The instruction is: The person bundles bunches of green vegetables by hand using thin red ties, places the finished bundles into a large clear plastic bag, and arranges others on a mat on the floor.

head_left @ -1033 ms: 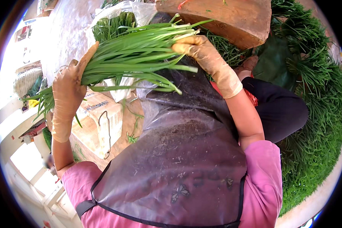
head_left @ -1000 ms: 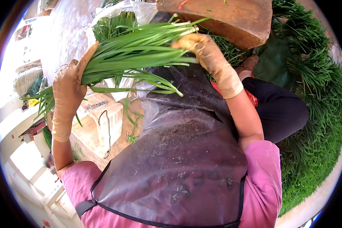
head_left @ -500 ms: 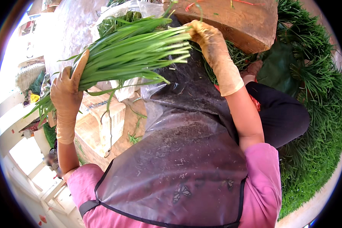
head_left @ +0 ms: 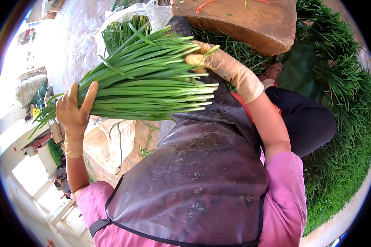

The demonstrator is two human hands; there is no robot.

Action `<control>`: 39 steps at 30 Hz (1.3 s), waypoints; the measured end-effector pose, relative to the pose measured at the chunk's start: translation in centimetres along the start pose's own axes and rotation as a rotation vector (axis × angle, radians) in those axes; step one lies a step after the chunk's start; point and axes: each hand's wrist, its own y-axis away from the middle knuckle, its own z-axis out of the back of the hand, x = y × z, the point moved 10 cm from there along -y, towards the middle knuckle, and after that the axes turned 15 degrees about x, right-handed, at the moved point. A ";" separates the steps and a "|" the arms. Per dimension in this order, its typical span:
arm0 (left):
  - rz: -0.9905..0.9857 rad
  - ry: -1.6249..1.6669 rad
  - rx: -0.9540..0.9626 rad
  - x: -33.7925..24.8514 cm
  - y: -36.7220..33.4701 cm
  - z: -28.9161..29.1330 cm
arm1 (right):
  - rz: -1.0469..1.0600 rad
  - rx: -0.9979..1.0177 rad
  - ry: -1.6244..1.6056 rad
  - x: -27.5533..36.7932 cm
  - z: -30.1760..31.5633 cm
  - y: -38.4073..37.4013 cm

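Observation:
A thick bunch of long, flat green leaves with pale cut ends, which look like garlic chives (head_left: 140, 88), lies sideways in front of my chest. My gloved left hand (head_left: 76, 108) is closed around its leafy end, thumb on the near side. At the pale end, my gloved right hand (head_left: 214, 61) has its fingers closed on the upper stalks, and one short stalk sticks out over the hand. Part of the right fingers is hidden behind the stalks. A dark, wet plastic apron (head_left: 189, 173) covers my lap below the bunch.
A wooden block (head_left: 243, 24) stands beyond my right hand. More cut greens (head_left: 338, 164) are heaped along the right side. A clear plastic bag (head_left: 158, 15) with greens is at the far left, and a pale plastic crate (head_left: 121, 138) stands below my left wrist.
The bunch has fanned out wider and its pale ends hang nearer to me. My right hand has moved down and slightly left, into the stalks. My left hand keeps its hold.

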 end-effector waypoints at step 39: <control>-0.052 -0.064 -0.088 0.6 1.1 2.4 | 0.191 -0.094 0.338 5.0 -2.1 0.0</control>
